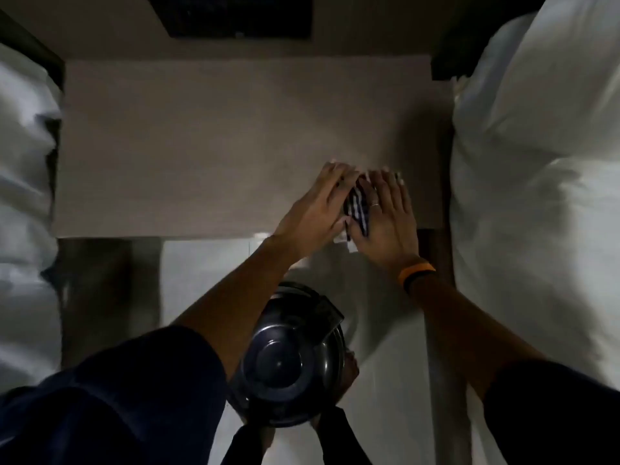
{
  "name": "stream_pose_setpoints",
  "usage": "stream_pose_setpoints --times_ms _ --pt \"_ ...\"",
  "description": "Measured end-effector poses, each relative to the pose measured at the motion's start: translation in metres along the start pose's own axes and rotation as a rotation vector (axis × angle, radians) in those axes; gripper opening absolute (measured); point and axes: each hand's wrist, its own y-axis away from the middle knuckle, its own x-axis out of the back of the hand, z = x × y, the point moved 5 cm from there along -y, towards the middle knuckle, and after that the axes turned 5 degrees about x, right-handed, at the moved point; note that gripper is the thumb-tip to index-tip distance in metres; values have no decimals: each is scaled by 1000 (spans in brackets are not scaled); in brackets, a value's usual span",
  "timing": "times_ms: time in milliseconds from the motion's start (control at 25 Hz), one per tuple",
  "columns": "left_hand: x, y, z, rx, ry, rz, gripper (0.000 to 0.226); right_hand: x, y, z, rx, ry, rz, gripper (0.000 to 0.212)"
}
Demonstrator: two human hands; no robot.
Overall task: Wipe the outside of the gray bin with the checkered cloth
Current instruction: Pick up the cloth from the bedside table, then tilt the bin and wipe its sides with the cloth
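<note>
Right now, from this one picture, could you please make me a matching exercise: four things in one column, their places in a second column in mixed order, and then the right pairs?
Things:
1. checkered cloth
2. gray bin
3. orange wristband
4. white bedding

Places:
a. on the right wrist
b. at the far left and right sides
c. on the brown tabletop, under the left hand and right hand
d. lowest in view, near the bottom edge

Pairs: 1-c, 2-d, 3-a, 4-b

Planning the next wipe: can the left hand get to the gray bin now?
Probably yes: the left hand rests on the checkered cloth, and the gray bin stands near its forearm, nothing between.
</note>
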Motion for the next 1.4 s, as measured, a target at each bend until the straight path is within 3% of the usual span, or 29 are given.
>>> stream_pose_setpoints --times_ms 120,280,440,520,600,720,800,880,960,1120,1400 --pt "-52 -4 -12 7 -34 -82 65 -52 14 21 -4 -15 -59 67" --pt "-67 -7 -19 85 -43 55 40 -69 21 21 14 -80 117 52" --pt "-51 -32 -17 211 18 85 25 -64 10 12 -137 -212 255 43" --pt "-45 -20 -15 161 78 42 34 -50 11 8 -186 -236 277 41" --pt "-41 29 -9 66 180 56 60 -37 26 1 -251 -302 280 37" --pt "-68 177 7 122 227 -87 84 -29 94 -19 -424 -535 322 36" --pt "-103 281 19 67 29 -232 94 -35 149 -37 -538 -713 325 36" --pt "-147 344 12 37 -188 -434 123 -50 198 -49 -658 -885 299 35" --pt "-174 364 5 50 -343 -524 140 -65 239 -62 -762 -1082 308 34" --pt "-192 365 7 68 -448 -471 137 -85 296 -76 -898 -1345 384 34" --pt "-140 322 -24 292 -292 -391 149 -91 364 -57 -989 -1482 542 34"
